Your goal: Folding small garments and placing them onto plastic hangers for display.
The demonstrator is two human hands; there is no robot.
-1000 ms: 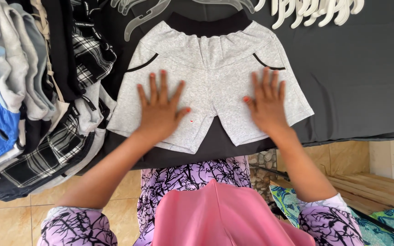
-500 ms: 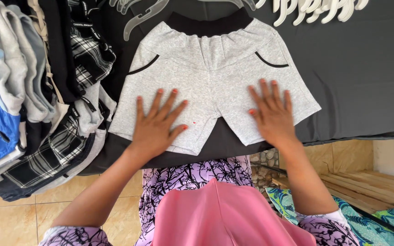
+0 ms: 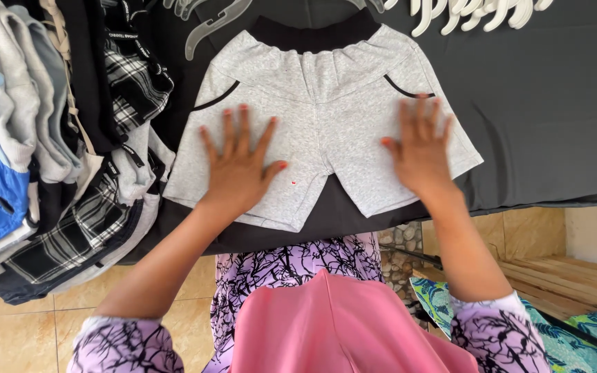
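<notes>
Left hand (image 3: 240,169), right hand (image 3: 419,148): both open, fingers spread, flat on light grey cotton shorts with black waistband (image 3: 323,121), frame centre, atop dark grey cloth-covered table (image 3: 547,110).

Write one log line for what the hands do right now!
left hand: flat on grey shorts | right hand: flat on shorts | under: dark cloth | beside: clothes pile

A small clothing stall or home garment workspace, from what I saw

I looked down on a table under a dark cloth (image 3: 554,103), with folded clothes (image 3: 43,145) stacked in a heap at its left, white plastic hangers (image 3: 478,14) along the far edge, grey shorts (image 3: 326,117) spread flat, and a tan tiled floor (image 3: 8,324) below
</notes>
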